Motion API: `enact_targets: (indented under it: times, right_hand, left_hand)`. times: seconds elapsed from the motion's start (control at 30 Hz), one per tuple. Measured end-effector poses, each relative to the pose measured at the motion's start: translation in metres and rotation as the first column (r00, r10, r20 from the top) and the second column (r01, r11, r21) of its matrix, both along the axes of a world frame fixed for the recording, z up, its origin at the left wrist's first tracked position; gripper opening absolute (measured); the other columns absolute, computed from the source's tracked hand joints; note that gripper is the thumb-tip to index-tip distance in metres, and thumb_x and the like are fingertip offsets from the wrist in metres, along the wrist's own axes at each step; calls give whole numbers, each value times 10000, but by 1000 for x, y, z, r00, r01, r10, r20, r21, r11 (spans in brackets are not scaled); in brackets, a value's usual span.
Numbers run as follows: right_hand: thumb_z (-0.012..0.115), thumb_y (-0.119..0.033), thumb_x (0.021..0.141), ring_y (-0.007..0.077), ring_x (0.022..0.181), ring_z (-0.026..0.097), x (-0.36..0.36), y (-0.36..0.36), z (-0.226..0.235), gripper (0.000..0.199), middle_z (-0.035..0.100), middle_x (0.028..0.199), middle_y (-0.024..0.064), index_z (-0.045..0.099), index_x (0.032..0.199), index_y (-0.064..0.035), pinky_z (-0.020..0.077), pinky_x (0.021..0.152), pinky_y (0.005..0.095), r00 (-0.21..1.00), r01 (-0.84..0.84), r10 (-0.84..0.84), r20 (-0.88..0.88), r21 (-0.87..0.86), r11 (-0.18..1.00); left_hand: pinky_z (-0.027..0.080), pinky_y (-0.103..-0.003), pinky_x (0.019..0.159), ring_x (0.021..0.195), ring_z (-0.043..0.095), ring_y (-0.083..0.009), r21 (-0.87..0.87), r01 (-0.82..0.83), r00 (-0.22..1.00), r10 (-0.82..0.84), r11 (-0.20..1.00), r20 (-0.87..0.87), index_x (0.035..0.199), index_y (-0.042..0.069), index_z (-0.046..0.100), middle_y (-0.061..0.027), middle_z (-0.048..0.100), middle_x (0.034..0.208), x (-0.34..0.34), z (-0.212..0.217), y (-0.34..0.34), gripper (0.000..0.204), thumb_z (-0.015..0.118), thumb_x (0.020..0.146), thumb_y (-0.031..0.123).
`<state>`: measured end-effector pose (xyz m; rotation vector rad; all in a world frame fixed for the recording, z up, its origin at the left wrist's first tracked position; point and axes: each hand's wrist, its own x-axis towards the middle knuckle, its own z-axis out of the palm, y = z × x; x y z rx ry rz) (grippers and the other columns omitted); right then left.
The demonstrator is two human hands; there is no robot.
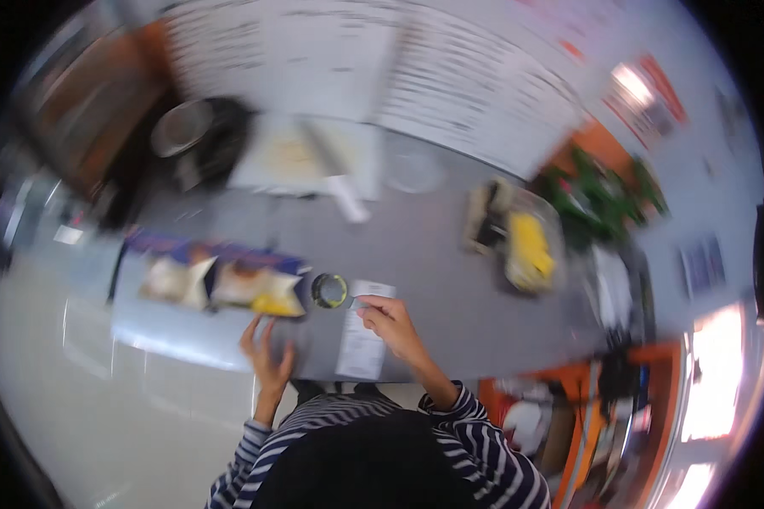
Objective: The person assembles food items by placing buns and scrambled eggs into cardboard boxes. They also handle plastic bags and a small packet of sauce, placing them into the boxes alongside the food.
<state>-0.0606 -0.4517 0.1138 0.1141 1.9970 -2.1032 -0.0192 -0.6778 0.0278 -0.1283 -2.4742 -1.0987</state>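
Note:
My left hand [269, 360] is open at the table's front edge, fingers apart, just below a yellow item [273, 305] at the end of a blue-and-white box [301, 276]. Whitish and brown bundles [174, 280] lie along that box, too blurred to name. My right hand [389, 327] is closed, thumb and forefinger together, over a long white paper slip [362, 352]. Whatever its fingertips may hold is too small to make out. Left of those fingertips sits a small round dark thing with a yellow-green rim [329, 290].
A white-handled knife [346, 197] rests across a white cutting board [259, 170] at the back. A clear tub [553, 222] with yellow and dark contents stands to the right, near a green plant [598, 195]. At back left is a dark round appliance [221, 140]. Orange shelves [581, 424] flank the lower right.

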Motion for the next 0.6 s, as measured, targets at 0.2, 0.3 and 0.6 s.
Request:
enact_targets:
  times: [0.2, 0.3, 0.6]
  right_hand:
    - [541, -132, 788, 144, 653, 544, 68, 223, 28, 233, 563, 695, 52, 577, 963, 17, 440, 626, 248, 790, 599, -613, -4, 213, 772]
    - [542, -184, 797, 253, 697, 592, 74, 340, 7, 211, 598, 740, 131, 609, 907, -16, 460, 648, 330, 760, 617, -464, -454, 729, 297]
    - [595, -205, 656, 272, 638, 598, -5, 405, -19, 153, 595, 667, 129, 621, 706, -63, 452, 565, 383, 952, -15, 287, 107, 951, -308]
  left_hand:
    - [436, -324, 688, 737, 567, -260, 350, 448, 863, -500, 823, 70, 853, 34, 593, -105, 579, 755, -3, 45, 132, 177, 635, 684, 61]
    - [449, -329, 653, 709, 576, -233, 281, 730, 593, -782, 623, 192, 912, 48, 573, -80, 588, 762, -20, 58, 226, 214, 623, 725, 140]
    - [463, -378, 622, 686, 586, -282, 216, 809, 462, -818, 547, 343, 1331, 66, 65, -132, 595, 776, -77, -22, 428, 788, 575, 765, 269]
